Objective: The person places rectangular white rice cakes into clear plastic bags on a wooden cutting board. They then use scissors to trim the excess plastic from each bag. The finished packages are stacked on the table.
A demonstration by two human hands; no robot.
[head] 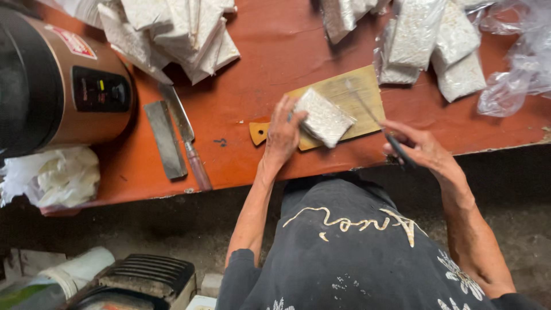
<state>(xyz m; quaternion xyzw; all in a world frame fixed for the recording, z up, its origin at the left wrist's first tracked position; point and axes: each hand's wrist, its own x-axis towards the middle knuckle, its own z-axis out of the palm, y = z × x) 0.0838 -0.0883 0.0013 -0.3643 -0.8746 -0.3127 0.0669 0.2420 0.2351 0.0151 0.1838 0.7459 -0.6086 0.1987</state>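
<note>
Cutting looks to be the step in hand — the left hand presses down on a pale, grainy block that lies tilted on a small wooden cutting board, fingers curled over the block's near-left corner. The right hand is closed around the dark handle of a thin-bladed knife, whose blade slants up over the board just right of the block; the blade is blurred, so whether it touches the block I cannot tell.

By my reading, the next move calls for a steady hold on the block and a blade line kept well off the left fingers, which sit close to it.

Room is tight at the front: the board's handle end lies near the edge of the orange bench, and the right hand hangs over that edge. To the left there is bare bench as far as a flat sharpening stone and a second knife, lying side by side. Behind the board, stacks of wrapped pale blocks crowd the right — more are heaped at upper left, beside a round brown cooker.
</note>
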